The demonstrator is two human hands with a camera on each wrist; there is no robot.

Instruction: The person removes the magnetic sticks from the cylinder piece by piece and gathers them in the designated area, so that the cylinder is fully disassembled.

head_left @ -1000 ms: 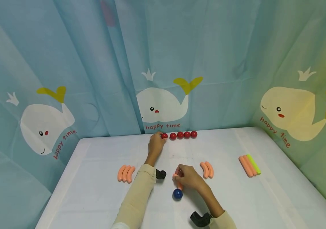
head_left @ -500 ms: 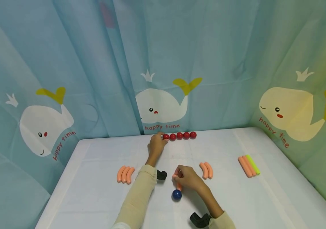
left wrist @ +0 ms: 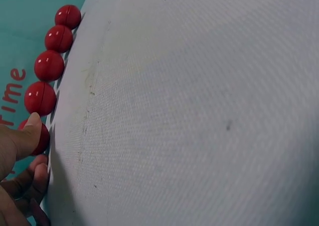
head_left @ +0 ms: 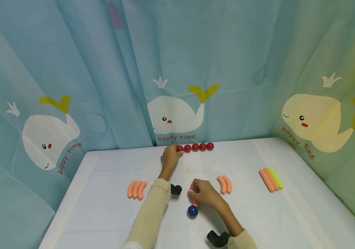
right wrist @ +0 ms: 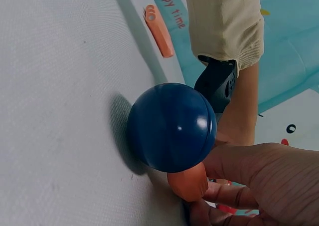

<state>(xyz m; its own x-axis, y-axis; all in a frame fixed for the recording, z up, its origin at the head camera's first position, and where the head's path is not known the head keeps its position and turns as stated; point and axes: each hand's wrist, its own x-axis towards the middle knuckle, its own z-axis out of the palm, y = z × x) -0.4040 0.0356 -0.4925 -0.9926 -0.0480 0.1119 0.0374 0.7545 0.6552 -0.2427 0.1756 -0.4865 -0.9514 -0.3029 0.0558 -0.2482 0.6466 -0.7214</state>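
At the table's far edge, my left hand [head_left: 169,159] grips the leftmost red ball [left wrist: 42,140] between thumb and fingers. It ends a straight row of red balls [head_left: 195,147], close beside its neighbour. Nearer the middle, my right hand [head_left: 207,193] pinches a curved pink-orange toy sausage [head_left: 195,203] by its far end. The sausage's near end meets a blue ball [right wrist: 172,127] on the table, which covers part of it in the right wrist view. My right fingertips are partly hidden behind the sausage and ball there.
Three curved sausages [head_left: 137,190] lie left of my left forearm, and two more curved sausages [head_left: 225,185] right of my right hand. Further right are straight pink sticks [head_left: 269,180] beside a green stick [head_left: 276,178]. A whale-print curtain [head_left: 239,114] borders the white table [head_left: 102,214].
My left hand has slid the leftmost red ball to the right, closing the gap to the row. My right hand, the sausage and the blue ball have stayed in place.
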